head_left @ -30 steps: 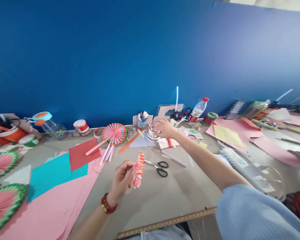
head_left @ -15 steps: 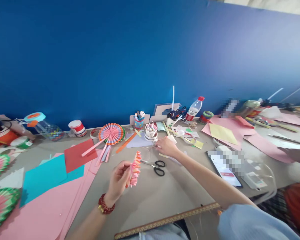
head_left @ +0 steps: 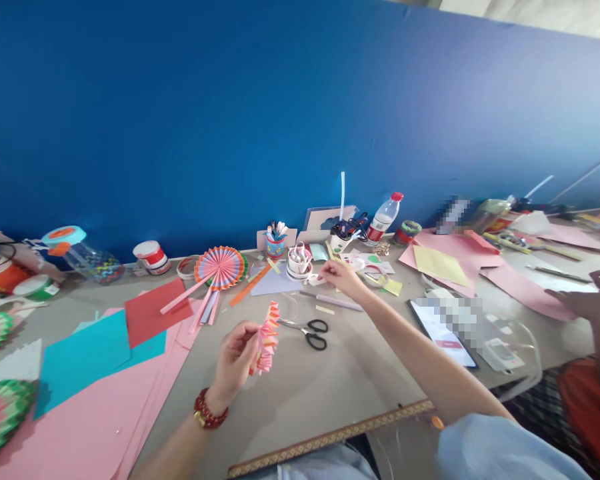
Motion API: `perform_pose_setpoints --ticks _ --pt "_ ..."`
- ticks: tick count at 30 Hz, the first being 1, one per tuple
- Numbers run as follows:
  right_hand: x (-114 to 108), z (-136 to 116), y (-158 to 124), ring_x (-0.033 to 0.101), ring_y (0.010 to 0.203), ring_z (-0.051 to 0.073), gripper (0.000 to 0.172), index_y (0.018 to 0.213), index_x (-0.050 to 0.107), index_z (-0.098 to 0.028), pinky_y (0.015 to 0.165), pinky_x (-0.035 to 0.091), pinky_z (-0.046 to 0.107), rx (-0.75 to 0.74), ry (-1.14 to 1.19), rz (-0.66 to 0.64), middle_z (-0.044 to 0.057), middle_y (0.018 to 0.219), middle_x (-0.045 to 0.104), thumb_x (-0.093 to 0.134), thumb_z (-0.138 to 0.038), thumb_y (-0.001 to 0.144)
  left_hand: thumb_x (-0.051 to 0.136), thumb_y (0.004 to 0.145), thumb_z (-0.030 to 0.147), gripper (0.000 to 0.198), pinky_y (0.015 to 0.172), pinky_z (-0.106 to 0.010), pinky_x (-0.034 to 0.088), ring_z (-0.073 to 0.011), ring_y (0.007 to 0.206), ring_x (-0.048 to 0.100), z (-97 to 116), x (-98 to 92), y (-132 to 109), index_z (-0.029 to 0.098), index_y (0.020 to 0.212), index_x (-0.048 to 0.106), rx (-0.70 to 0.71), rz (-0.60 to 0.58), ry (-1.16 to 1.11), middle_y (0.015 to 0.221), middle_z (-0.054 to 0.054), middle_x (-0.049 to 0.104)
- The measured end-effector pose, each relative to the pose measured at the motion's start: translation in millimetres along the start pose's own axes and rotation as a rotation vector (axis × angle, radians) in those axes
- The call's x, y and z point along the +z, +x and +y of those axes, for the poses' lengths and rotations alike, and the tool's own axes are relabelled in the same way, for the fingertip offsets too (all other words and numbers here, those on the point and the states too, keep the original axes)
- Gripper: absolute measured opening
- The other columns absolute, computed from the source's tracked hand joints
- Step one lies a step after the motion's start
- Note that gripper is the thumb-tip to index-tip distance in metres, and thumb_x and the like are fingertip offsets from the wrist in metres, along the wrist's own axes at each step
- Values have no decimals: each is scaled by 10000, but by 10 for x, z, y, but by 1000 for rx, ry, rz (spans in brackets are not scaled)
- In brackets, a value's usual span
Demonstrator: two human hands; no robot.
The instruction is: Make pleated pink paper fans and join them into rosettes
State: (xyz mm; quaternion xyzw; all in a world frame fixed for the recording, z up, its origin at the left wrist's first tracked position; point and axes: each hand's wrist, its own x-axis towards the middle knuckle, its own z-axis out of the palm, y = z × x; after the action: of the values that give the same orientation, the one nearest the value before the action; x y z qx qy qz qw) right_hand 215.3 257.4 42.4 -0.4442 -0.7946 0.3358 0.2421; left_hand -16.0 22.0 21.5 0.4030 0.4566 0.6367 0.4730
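far left, a round pleated fan (head_left: 1, 419) with a crinkly green edge is sitting by smooth pink sheets (head_left: 93, 430) and a flat turquoise sheet (head_left: 87, 357). next along, the left hand (head_left: 236, 360) is pinching a zigzag pleated paper piece (head_left: 267, 340), pink and orange, thumb against fingers, holding it up toward the table's middle. scissors (head_left: 306, 329) are lying just beyond, metal blades, black loops. the right hand (head_left: 339, 277) is reaching out by a loose white bit (head_left: 313, 279), fingers bunching narrow, but can't tell if they're gripping it. i'm guessing one hand is steadying while the other is fetching; next move is probably calling for a light touch, since those folds are looking crushable.
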Motion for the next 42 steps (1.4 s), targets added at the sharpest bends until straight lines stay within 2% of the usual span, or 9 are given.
perform_pose_setpoints --ticks 3,7,14,21,25,29,34,38,42 --pt "-328 -161 45 618 598 128 237 858 546 -188 522 501 239 -16 145 87 40 788 711 526 -413 927 618 901 424 251 395 -184 409 -78 421 535 5 -16 -1 174 916 615 -3 1 49 791 -78 755" --pt "-826 -462 143 592 582 89 205 880 531 -197 547 501 210 -53 261 238 12 778 690 579 -394 906 616 898 433 263 396 -185 400 -119 506 613 -4 -31 -3 170 905 626 -10 0 71 798 -87 755" --pt "-1470 -1030 475 613 644 80 87 849 571 -169 660 488 235 -269 302 529 1 727 686 647 -188 888 627 897 403 224 701 -310 561 -139 600 672 22 3 4 182 936 631 34 -7 38 801 -57 761" --pt "-1887 -1519 599 625 723 106 155 846 509 -232 766 517 319 -388 410 623 -20 734 629 650 -229 910 648 877 411 239 432 -217 445 -75 352 453 -14 11 22 177 887 605 -12 6 17 469 46 590" --pt "-1610 -1548 425 514 526 84 130 852 511 -246 630 521 300 -374 496 554 -40 681 581 624 -235 916 641 885 401 225 604 -285 543 -122 492 614 -10 -25 22 179 917 619 21 3 44 648 -19 716" --pt "-890 -1331 63 433 429 66 135 822 550 -221 446 362 220 -159 351 233 -59 599 516 647 -296 877 638 875 434 251 554 -255 513 -175 645 694 10 -40 21 189 928 624 -13 26 44 810 -71 765" --pt "-126 -962 -405 436 511 89 152 810 580 -205 482 338 214 -169 222 -32 -47 616 513 617 -345 857 675 832 458 282 539 -238 486 -161 622 668 29 -13 43 187 868 607 -47 60 -9 790 -66 757" --pt "153 -823 -644 481 570 115 133 822 593 -206 528 366 222 -151 133 -132 -34 636 538 590 -334 857 690 807 411 241 609 -255 501 -171 679 673 42 -13 95 186 863 628 -65 88 -71 789 -57 748" --pt "228 -856 -769 486 546 124 91 828 607 -220 525 348 228 -128 -47 -123 -33 634 576 567 -295 860 680 800 378 203 611 -262 498 -175 695 667 80 -32 146 181 847 673 -118 117 -76 850 -67 750"
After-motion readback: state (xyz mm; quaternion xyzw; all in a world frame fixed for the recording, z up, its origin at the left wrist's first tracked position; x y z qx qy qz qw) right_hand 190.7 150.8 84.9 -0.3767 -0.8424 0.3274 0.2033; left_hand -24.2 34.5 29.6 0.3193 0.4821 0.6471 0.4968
